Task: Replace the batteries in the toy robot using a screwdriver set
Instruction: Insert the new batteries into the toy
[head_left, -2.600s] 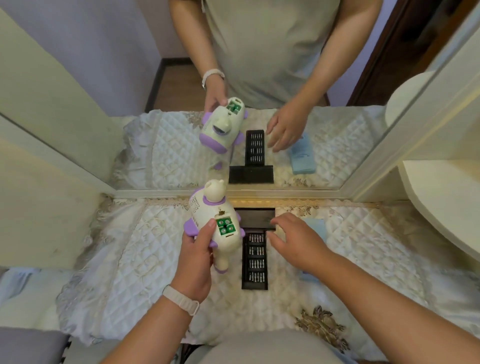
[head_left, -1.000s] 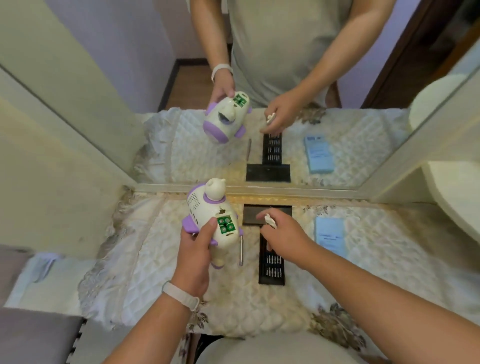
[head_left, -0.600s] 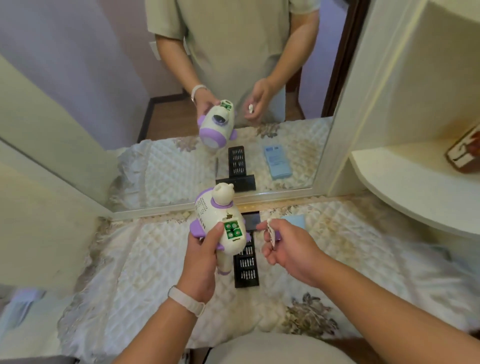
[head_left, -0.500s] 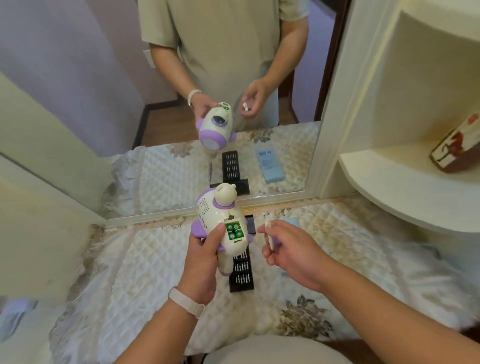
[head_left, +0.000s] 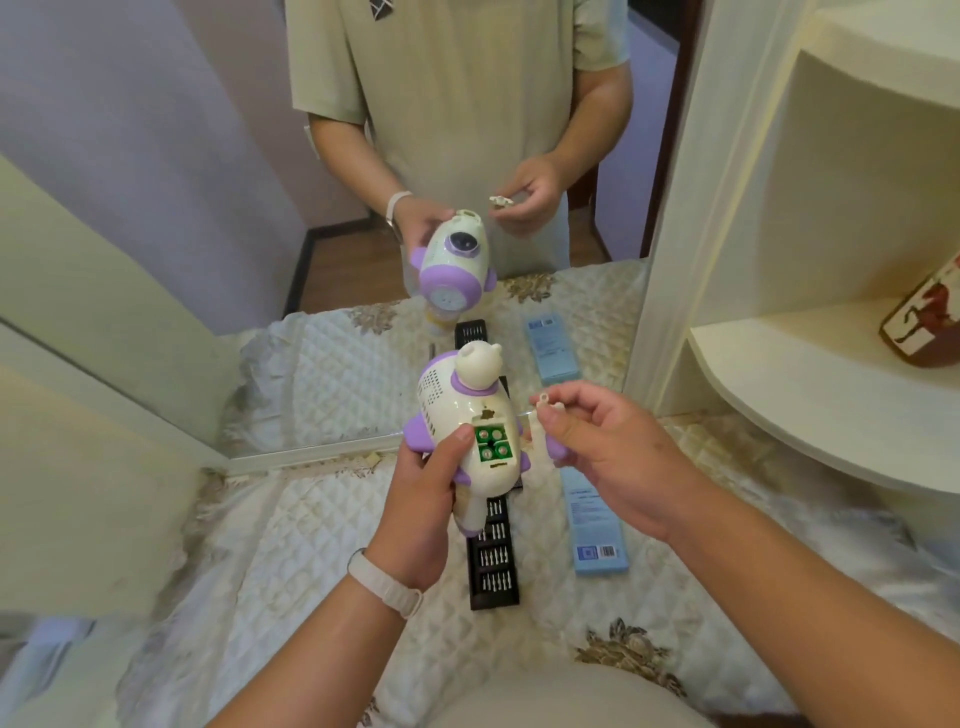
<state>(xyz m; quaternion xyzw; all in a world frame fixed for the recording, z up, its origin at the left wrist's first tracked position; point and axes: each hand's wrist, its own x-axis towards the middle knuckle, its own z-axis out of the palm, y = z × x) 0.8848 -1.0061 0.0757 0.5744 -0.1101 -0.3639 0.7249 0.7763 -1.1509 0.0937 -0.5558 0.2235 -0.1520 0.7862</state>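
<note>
My left hand (head_left: 421, 514) grips the white and purple toy robot (head_left: 467, 415) in the air, back side toward me. Its battery compartment (head_left: 492, 444) is uncovered, showing green cells; my left thumb lies beside it. My right hand (head_left: 608, 457) pinches a small white battery cover (head_left: 546, 404) just right of the robot. Below the robot, the black tray of the screwdriver set (head_left: 493, 561) lies on the quilted cloth, partly hidden by the toy.
A light blue box (head_left: 595, 525) lies right of the bit tray on the quilted tablecloth (head_left: 291, 545). A mirror (head_left: 208, 208) stands behind, reflecting a person and the toy. A cream corner shelf (head_left: 810, 384) at right holds a brown bottle (head_left: 924, 317).
My right hand picked the small white cover up off the table and lifted it beside the robot. My head tilted up and right; the left hand kept holding the toy.
</note>
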